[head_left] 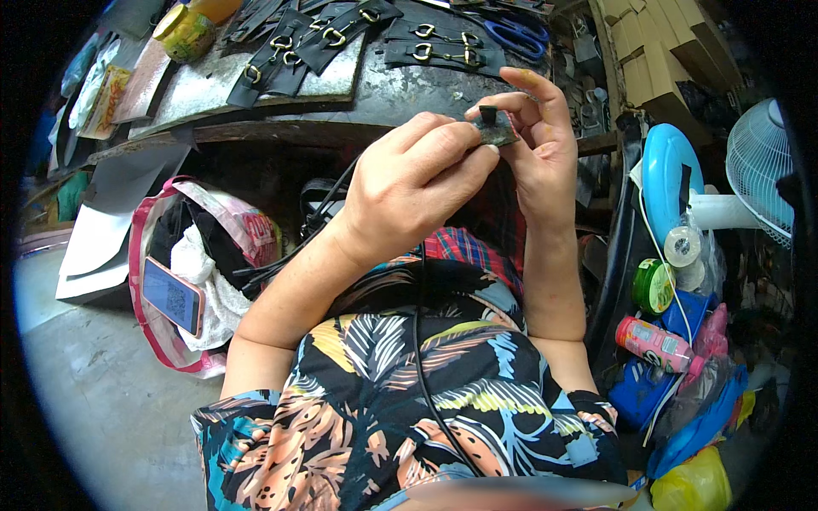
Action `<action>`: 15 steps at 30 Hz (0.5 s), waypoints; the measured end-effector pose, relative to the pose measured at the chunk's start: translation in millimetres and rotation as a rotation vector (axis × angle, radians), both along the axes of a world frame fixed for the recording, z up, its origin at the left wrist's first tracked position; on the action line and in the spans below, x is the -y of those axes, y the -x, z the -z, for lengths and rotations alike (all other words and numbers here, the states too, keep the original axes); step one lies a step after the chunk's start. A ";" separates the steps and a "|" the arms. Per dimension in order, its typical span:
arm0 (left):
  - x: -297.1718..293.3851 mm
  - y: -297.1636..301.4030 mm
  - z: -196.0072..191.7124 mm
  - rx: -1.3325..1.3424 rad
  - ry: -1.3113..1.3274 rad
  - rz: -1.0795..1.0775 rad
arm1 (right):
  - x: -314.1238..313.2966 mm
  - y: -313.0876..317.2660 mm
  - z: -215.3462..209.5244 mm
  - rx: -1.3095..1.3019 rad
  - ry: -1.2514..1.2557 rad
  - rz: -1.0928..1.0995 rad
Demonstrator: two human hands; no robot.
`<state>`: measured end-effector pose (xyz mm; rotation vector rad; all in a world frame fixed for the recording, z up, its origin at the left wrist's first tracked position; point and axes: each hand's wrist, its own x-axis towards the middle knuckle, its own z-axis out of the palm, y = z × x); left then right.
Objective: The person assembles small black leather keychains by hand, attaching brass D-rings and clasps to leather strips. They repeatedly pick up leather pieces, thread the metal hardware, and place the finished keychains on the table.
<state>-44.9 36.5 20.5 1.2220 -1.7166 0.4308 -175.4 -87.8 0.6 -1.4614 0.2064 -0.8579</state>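
My left hand point(407, 175) is closed, thumb and fingers pinching a small dark flat piece point(504, 133), which looks like leather, above my lap. A short black tab stands up from its top edge. At the piece's right end, my right hand point(545, 153) grips it between thumb and fingertip, its other fingers raised and bent. Much of the piece is hidden behind the fingers. Beyond my hands, on the bench point(379, 102), lie black leather straps point(446, 48) with gold-coloured metal rings, and more such straps point(285, 55) to the left.
Blue-handled scissors point(517, 38) and a yellow-lidded jar point(184, 34) are on the bench. At left, a pink-edged bag point(146, 247) has a phone point(173, 294) on it. A white fan point(761, 175), a pink bottle point(654, 344) and a green round container point(654, 285) crowd the right side.
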 end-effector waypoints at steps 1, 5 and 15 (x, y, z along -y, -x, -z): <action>0.2 0.7 -0.2 0.011 0.010 -0.003 | -0.2 -0.2 0.0 0.007 -0.025 -0.020; -2.2 2.7 -1.7 -0.193 -0.065 -0.039 | -3.4 1.7 -4.9 -0.055 -0.051 0.013; -1.9 4.4 0.2 -0.338 -0.097 -0.065 | -3.9 3.3 -11.3 -0.095 -0.075 0.004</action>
